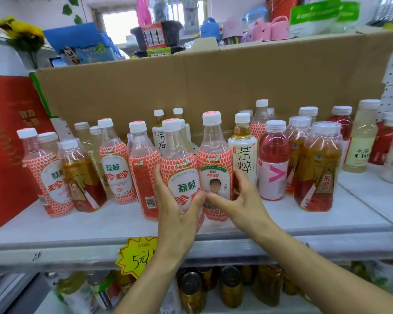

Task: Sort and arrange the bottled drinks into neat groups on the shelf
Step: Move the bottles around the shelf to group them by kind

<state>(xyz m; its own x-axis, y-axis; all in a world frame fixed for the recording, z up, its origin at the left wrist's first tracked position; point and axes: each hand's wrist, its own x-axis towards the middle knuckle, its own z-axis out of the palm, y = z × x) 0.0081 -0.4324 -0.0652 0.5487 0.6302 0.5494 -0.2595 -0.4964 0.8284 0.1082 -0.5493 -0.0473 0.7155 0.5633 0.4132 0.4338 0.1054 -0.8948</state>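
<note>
Head view, left grip (177, 214) wrapping scaly-labelled plastic bottle (179, 164), right grip (243, 200) pinching neighbouring bottle (214, 159).

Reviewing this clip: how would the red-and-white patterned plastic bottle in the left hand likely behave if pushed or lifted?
The red-and-white patterned plastic bottle is tall and narrow, so a push near its white cap would probably tip it. Its round body would likely roll once down. The left hand wraps much of it, suggesting an easy one-handed lift.
</note>
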